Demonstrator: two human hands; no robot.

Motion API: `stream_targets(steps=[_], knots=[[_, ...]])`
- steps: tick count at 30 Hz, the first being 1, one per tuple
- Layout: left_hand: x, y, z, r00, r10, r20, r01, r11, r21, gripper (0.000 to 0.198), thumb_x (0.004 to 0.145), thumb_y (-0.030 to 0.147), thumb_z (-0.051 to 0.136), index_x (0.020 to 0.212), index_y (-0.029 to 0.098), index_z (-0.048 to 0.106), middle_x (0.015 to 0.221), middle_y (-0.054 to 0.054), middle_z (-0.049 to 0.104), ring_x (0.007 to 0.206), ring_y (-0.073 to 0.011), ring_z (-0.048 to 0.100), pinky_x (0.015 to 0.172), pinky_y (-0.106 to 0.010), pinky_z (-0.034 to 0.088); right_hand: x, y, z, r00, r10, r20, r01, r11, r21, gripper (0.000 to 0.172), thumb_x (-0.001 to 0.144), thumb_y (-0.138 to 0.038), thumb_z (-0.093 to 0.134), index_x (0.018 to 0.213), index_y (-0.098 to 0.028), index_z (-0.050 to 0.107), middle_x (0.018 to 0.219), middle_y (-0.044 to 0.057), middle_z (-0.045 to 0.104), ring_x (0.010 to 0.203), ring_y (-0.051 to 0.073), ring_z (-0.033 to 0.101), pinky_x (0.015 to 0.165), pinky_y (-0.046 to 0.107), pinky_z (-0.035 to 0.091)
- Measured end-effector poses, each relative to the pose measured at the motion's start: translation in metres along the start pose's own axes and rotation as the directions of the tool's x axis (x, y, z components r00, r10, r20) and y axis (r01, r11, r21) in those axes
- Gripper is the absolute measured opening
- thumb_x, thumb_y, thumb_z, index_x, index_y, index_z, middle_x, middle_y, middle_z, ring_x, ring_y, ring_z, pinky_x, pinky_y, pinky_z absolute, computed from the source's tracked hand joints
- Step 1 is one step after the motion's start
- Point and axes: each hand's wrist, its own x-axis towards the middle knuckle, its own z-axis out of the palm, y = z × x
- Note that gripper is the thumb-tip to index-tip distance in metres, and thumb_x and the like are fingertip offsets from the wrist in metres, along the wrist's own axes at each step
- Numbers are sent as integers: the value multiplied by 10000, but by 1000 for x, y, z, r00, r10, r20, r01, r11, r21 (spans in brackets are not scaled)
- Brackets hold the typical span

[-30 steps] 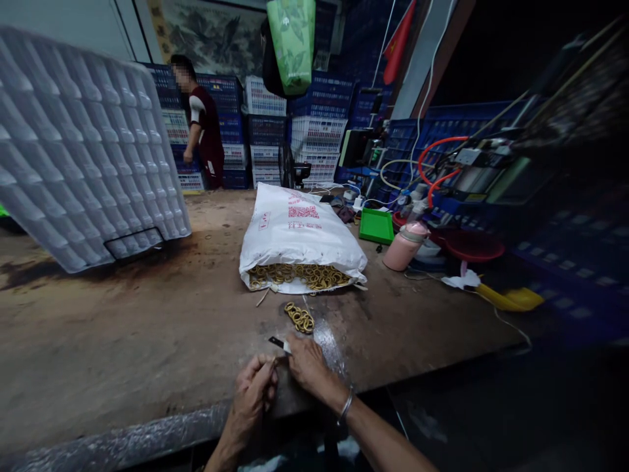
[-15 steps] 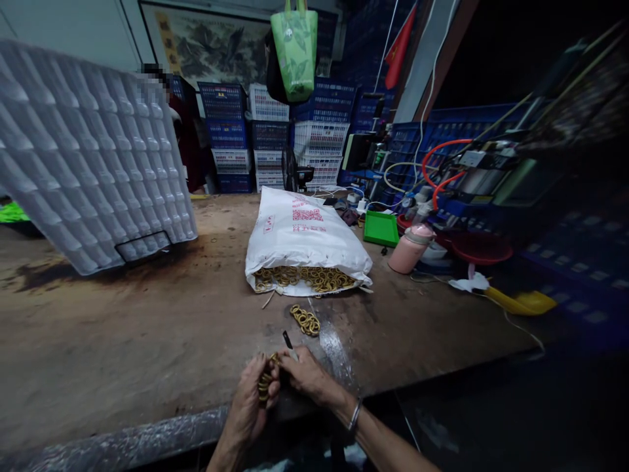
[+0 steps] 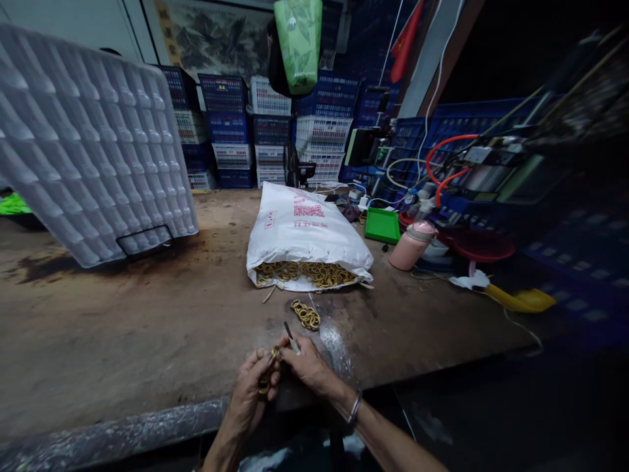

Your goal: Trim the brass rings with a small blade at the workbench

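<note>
Several brass-coloured rings (image 3: 264,385) are gripped in my left hand (image 3: 246,392), its fingers curled round them. At its fingertips one ring (image 3: 276,354) sits between both hands. My right hand (image 3: 310,367) pinches near that ring and also holds a slim tool (image 3: 292,339) with a pale handle and dark tip, perhaps a small knife. Just beyond the hands lies a small heap of brass rings (image 3: 305,316) on the table. Behind it, a white woven sack (image 3: 307,239) lies on its side, its open mouth facing me and full of similar rings (image 3: 334,275).
A large moulded translucent tray (image 3: 108,157) stands tilted at the left of the wooden table (image 3: 122,334). To the right are a pink bottle (image 3: 413,245), a green tray (image 3: 382,225) and a machine with red hoses (image 3: 449,144). Stacked crates (image 3: 228,128) line the back.
The person partly visible behind the translucent tray has gone out of sight there. My hands stay together, with fewer rings showing in the left. The view has shifted slightly.
</note>
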Motion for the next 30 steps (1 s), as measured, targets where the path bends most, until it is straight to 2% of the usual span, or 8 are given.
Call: stream_targets(steps=[3,7,13,17,20,24,26,30], knots=[[0,-1,-1,999,15,-39,-16,1000,-19,230,675,299,654,695,159,472,613,37,531,446,-38,432,356,-139,276,0,-1,-2,987,-147,-57,138,980,-142,78,751,-195,470,749,-173,545,665,-32,527,643,96,471,605,188,358],[0,-1,1,993,31,-113,-36,999,-38,283,627,297,692,743,182,461,554,64,514,427,-41,425,353,-132,266,-3,0,-3,948,-314,-39,291,913,-286,107,779,-168,448,791,-185,553,732,-15,564,692,103,500,644,195,359],[0,-5,1,992,11,-123,-8,1000,29,322,652,381,666,843,191,489,519,80,490,394,-32,383,351,-125,251,-3,1,0,938,-347,-24,326,900,-291,97,801,-217,460,778,-187,549,693,-22,549,653,98,488,617,187,356],[3,-11,-3,986,89,-144,-64,984,169,312,675,442,622,818,195,497,428,109,411,342,-30,302,337,-133,224,-2,2,3,951,-304,-50,280,921,-271,98,798,-243,456,783,-184,533,691,-27,525,652,97,475,608,189,348],[5,-10,-2,963,194,-186,-120,930,348,317,667,469,608,783,184,532,417,106,396,338,-34,290,338,-147,229,-2,1,4,983,-168,-73,150,967,-205,183,812,-312,419,716,-182,504,606,-45,463,588,93,435,556,190,333],[4,-6,2,927,341,-153,-227,839,494,279,657,434,623,727,170,569,484,77,450,403,-42,364,385,-151,286,0,-4,2,999,-25,-23,23,995,-101,235,803,-346,394,658,-181,478,553,-54,434,544,87,407,522,190,321],[2,-4,3,941,309,-136,-202,837,508,266,672,428,610,725,172,563,479,77,445,396,-41,360,377,-150,277,2,-5,2,1000,-7,-17,6,995,-97,224,786,-338,406,649,-178,481,553,-53,436,544,87,401,516,191,313],[-2,-2,3,994,72,-78,-38,929,368,274,709,457,566,764,196,499,448,100,414,334,-29,288,326,-139,217,6,-6,2,995,-40,-86,24,985,-173,167,744,-287,445,629,-172,485,569,-56,432,575,87,408,539,189,309]])
